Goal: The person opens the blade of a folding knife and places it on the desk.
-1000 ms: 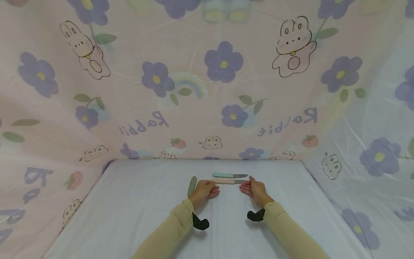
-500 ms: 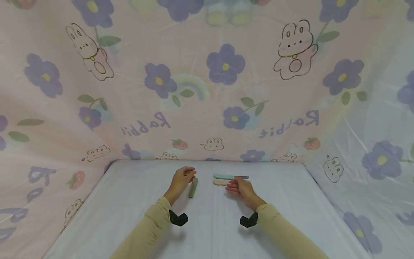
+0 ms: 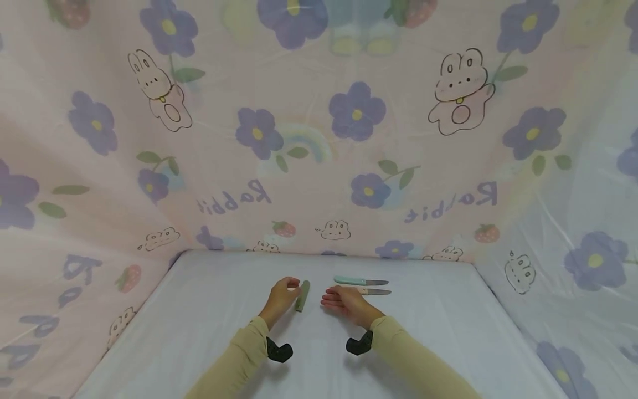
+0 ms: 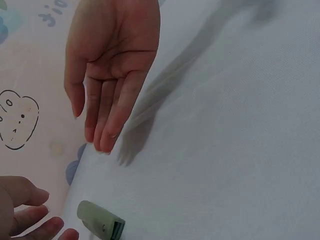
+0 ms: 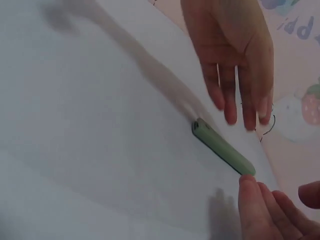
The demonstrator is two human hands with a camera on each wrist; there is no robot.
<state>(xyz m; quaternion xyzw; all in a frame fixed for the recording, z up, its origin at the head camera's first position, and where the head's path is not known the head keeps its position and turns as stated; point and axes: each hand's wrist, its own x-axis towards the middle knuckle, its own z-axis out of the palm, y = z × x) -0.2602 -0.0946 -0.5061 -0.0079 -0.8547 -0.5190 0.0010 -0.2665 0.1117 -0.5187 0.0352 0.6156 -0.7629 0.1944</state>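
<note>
Two hands close in on a green sheath lying on the white counter.

The green sheath [image 3: 302, 295] lies flat between the left hand [image 3: 284, 292] and the right hand [image 3: 343, 300], a slim, rounded sleeve with one open end. The left fingers [image 5: 267, 207] are loosely curled at its tip, just touching it as far as I can tell; the right fingers [image 4: 107, 112] are straight and together, holding nothing. Neither hand has a grip on it yet, so picking it up is still to do. Beyond the right hand lie a mint-handled knife [image 3: 360, 281] and a pink-handled knife [image 3: 372, 291], both with bare blades, untouched.
</note>
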